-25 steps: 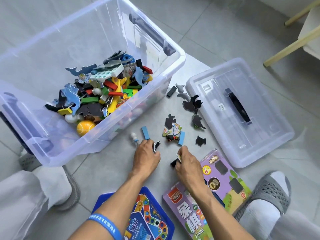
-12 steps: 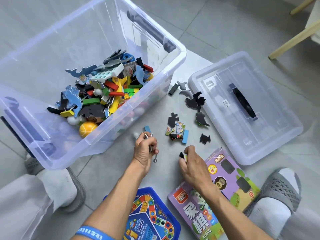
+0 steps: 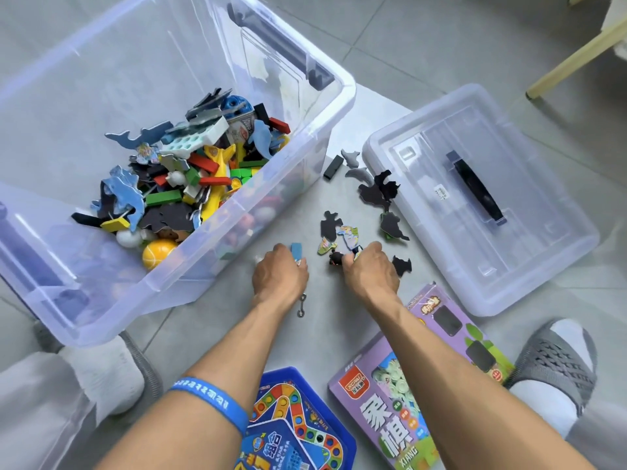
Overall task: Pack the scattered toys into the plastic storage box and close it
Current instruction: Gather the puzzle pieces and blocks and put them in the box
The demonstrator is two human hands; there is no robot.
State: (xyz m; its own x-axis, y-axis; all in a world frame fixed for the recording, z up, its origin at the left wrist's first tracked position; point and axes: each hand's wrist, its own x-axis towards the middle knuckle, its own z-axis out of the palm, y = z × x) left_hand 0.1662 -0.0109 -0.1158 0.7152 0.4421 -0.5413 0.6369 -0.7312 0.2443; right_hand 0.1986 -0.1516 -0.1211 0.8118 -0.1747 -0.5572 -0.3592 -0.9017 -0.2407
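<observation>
The clear plastic storage box [image 3: 339,96] stands open at the left, holding a heap of toys [image 3: 190,178]. Its lid [image 3: 509,266] lies flat on the floor at the right. Between them lie scattered flat puzzle pieces [image 3: 376,195] and a dark block [image 3: 333,167]. My left hand [image 3: 280,278] grips small pieces, its fingers at a blue block [image 3: 296,250], and a metal keychain clip [image 3: 301,305] dangles below it. My right hand [image 3: 369,269] curls over a colourful cluster of pieces [image 3: 342,240], pinching small pieces there.
A purple game box [image 3: 424,395] and a blue board game tray [image 3: 302,422] lie on the floor near me. My slippered feet [image 3: 556,364] sit at both sides. A wooden furniture leg [image 3: 576,59] stands at the far right.
Both hands have moved forward: the left to the blue block, still holding the dangling clip, and the right from near the purple box to the colourful cluster of pieces.
</observation>
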